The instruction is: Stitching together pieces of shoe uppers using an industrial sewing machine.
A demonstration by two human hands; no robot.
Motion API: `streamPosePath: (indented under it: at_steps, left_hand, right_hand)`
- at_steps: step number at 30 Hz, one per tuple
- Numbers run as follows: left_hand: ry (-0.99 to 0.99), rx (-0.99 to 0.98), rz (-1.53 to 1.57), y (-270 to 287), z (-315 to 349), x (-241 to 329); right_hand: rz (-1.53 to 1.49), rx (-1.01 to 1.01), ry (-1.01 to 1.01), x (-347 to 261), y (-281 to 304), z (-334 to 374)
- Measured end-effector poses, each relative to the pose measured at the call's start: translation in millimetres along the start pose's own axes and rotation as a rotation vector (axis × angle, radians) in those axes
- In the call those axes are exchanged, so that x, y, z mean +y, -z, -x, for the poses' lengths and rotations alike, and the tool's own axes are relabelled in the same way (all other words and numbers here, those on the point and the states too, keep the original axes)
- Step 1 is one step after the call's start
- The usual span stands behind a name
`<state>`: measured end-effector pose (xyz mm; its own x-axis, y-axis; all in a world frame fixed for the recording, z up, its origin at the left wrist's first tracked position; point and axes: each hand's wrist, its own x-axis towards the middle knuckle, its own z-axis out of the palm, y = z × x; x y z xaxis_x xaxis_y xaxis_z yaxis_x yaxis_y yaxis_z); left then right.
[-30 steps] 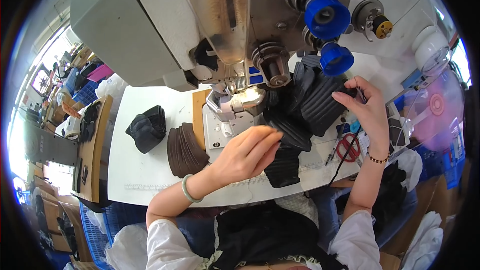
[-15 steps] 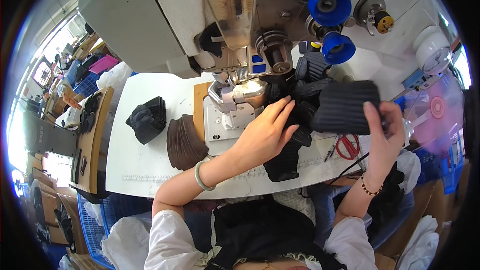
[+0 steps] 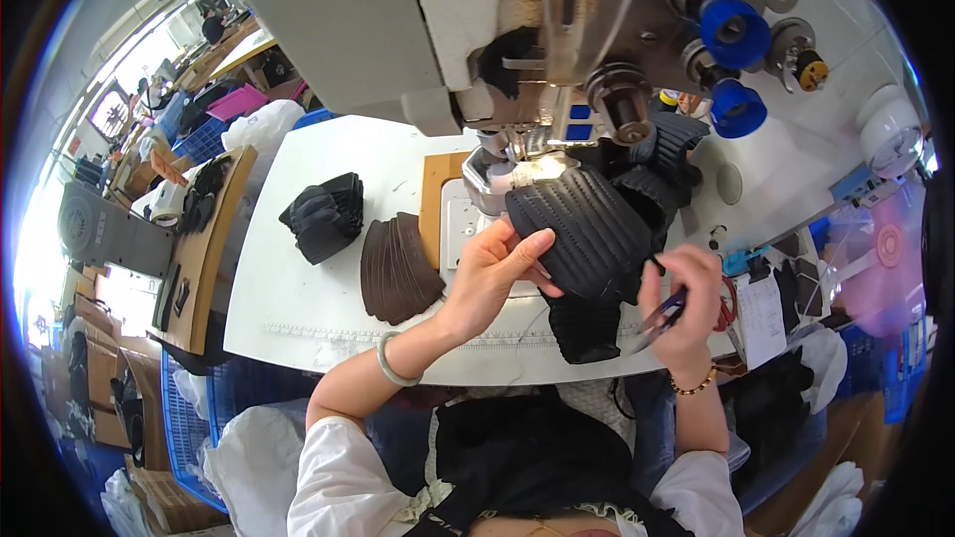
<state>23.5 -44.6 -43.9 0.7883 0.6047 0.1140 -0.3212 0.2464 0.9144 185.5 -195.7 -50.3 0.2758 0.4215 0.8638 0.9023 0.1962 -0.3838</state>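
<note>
My left hand (image 3: pixel 497 264) pinches the lower left edge of a black ribbed, stitched leather-like piece (image 3: pixel 587 229) between thumb and fingers. The piece is tilted up in front of the sewing machine (image 3: pixel 487 179). Just right of it, my right hand (image 3: pixel 686 303) is closed around small thread snips (image 3: pixel 662 316), dark-handled, their metal tips pointing down and left; motion blurs them somewhat. More black ribbed pieces (image 3: pixel 582 333) hang below and lie behind the held one. Part of the machine's foot area is hidden by the piece.
A fanned stack of brown pieces (image 3: pixel 398 270) and a black folded bundle (image 3: pixel 323 219) lie on the white table (image 3: pixel 288 308) to the left. Red-handled scissors (image 3: pixel 728 306) and a paper sheet (image 3: pixel 764 323) are at right. Blue knobs (image 3: pixel 734 32) jut from the machine overhead.
The black ribbed piece has gone from my right hand to my left and moved leftward. My right hand has come down and taken hold of the snips. The view has shifted.
</note>
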Motion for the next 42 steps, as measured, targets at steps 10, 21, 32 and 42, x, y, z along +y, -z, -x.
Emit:
streamPosePath:
  at_steps: [10,21,32,42]
  left_hand:
    - [0.097,0.097,-0.350,28,1,37]
    - [0.150,0.546,-1.620,147,16,4]
    - [-0.274,0.801,-1.127,126,26,14]
    - [-0.374,-0.043,-0.849,18,32,55]
  right_hand:
    - [0.235,-0.290,0.631,4,-39,-61]
    - [0.075,-0.346,0.591,5,-41,-76]
    - [0.014,-0.274,0.558,10,-48,-69]
    - [0.126,-0.231,0.625,10,-46,-65]
